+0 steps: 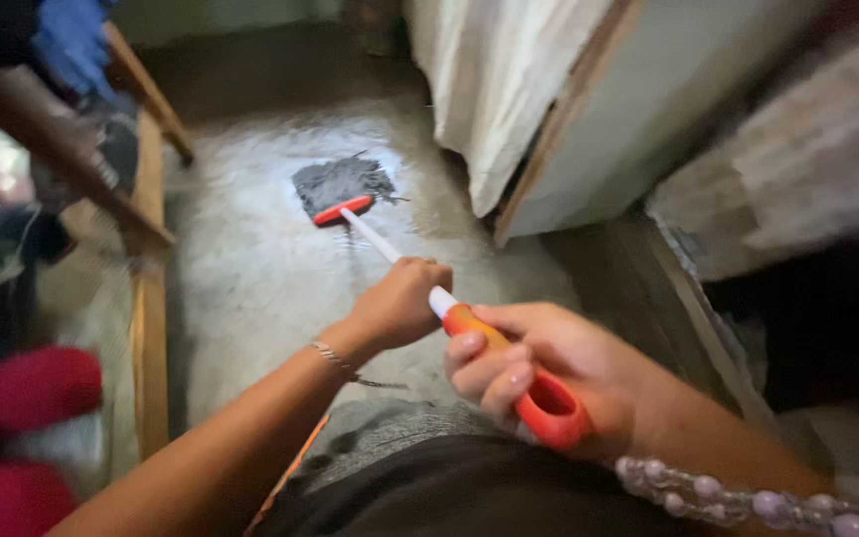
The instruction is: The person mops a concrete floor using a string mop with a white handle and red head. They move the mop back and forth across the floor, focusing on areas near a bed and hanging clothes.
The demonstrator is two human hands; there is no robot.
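A grey concrete floor runs between a wooden frame and pale cloth. We clamp both grips on the mop: right hand on its orange loop end, left hand nearer the head. The white pole slants up-left to shaggy grey strands lying on the floor.
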